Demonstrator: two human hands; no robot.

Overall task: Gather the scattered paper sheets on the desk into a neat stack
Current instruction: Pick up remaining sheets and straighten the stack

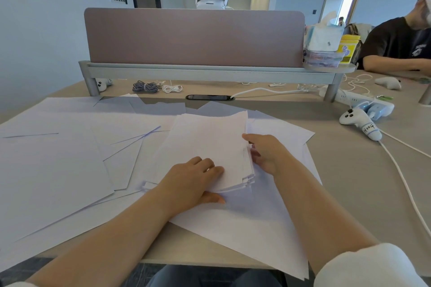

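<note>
A partly squared stack of white paper sheets [214,144] lies in the middle of the beige desk [354,170], on top of other loose sheets. My left hand [193,179] rests on the stack's near left corner, fingers on top and thumb at the front edge. My right hand [265,151] presses against the stack's right edge, thumb on top and fingers under the edge. Large loose sheets [53,151] lie spread over the left half of the desk, overlapping each other. More sheets [251,223] lie under the stack and reach past the desk's front edge.
A mauve divider panel [193,37] on a grey rail closes off the back. Coiled cables [145,87] lie beneath it. A white controller [360,123], power strip [356,98] and a white cable [405,184] lie at right. A person sits at the far right; another behind the divider.
</note>
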